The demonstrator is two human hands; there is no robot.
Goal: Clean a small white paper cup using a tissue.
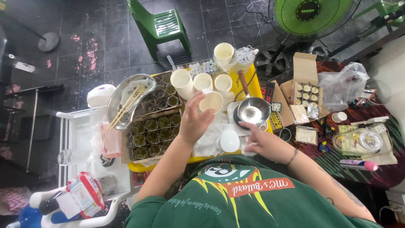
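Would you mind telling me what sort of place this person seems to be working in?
Probably a small home craft workshop, perhaps for pouring candles. A yellow table carries trays of small glass jars and a metal pot; the left hand holds a paper cup, and a green plastic chair stands on dark floor tiles.

A person's left hand (193,122) holds a cup (211,101) above the table (255,82), trays of small jars (152,131) to its left, a metal saucepan (252,110) to its right, more cups (202,81) behind it.
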